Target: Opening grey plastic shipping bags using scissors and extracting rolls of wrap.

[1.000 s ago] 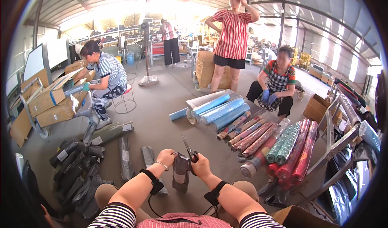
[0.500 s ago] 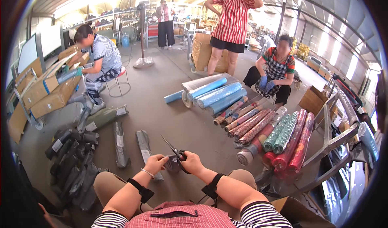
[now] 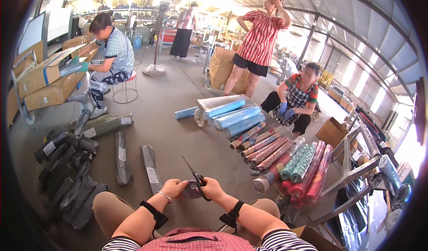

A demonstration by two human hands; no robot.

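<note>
L hand [image 3: 174, 188] fingers look to be pinching the L edge of the grey packet [image 3: 191, 190], which is btwn the hands, low in front of the person's lap. R hand [image 3: 212, 189] fingers are curled thru the handles of the scissors [image 3: 199, 179], tips pointing far & a bit L. Can't tell if the packet rests on anything.

Risks, my read: L fingertips sit v. near the blades, so a slip cd nick them. Pinch is at one edge only; if the packet twists, a cut cd wander or score what's inside. Band cable at R wrist band [image 3: 232, 214] might snag.

Surface: grey concrete floor [image 3: 151, 104]. Wrapped grey roll [image 3: 150, 166] just L of hands, dark bag pile [image 3: 73, 175] farther L, blue rolls [image 3: 237, 119] far, red rolls [image 3: 312, 175] R, by a metal rack [image 3: 354, 173].

Room: bright metal-roofed shed, crouching co-worker [image 3: 298, 97] far R, seated co-worker [image 3: 117, 50] at cartons [image 3: 47, 81] far L.
</note>
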